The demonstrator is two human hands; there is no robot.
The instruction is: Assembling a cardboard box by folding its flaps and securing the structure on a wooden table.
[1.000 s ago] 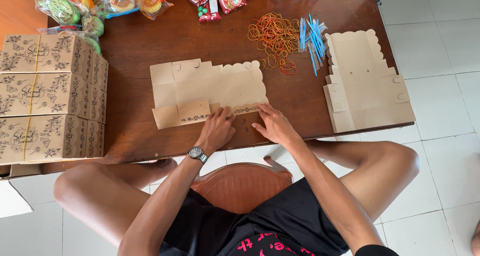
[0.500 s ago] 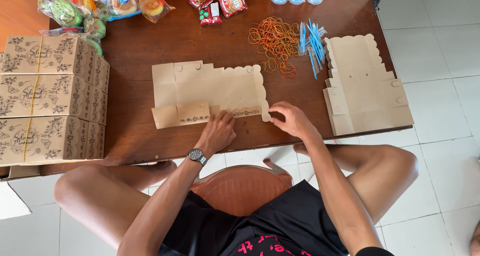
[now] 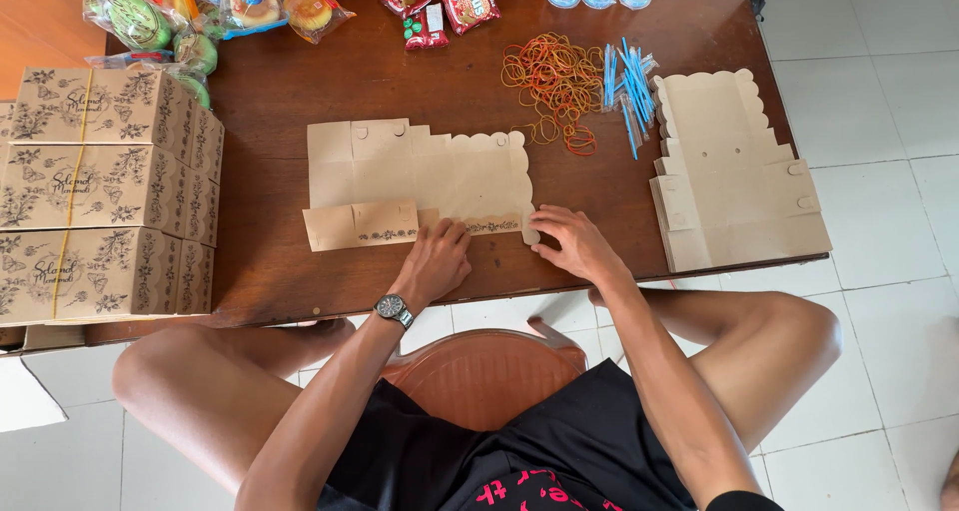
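A flat brown cardboard box blank [image 3: 420,176] with a scalloped right edge lies on the dark wooden table [image 3: 400,81] in front of me. Its near flap is folded up, showing a printed floral strip. My left hand [image 3: 436,261], with a wristwatch on the wrist, presses the fold near the blank's lower middle. My right hand [image 3: 571,243] presses the blank's lower right corner with fingers bent. Neither hand lifts anything.
A stack of flat blanks [image 3: 734,176] lies at the right edge. Finished printed boxes [image 3: 100,196] stand stacked at left. Rubber bands [image 3: 549,81], blue straws [image 3: 627,86], wrapped snacks [image 3: 200,6] and red packets [image 3: 440,6] lie at the back. An orange chair [image 3: 479,371] sits under me.
My right hand has slid rightward along the folded near flap to the blank's lower right corner. The left hand stays pressing the fold near the middle.
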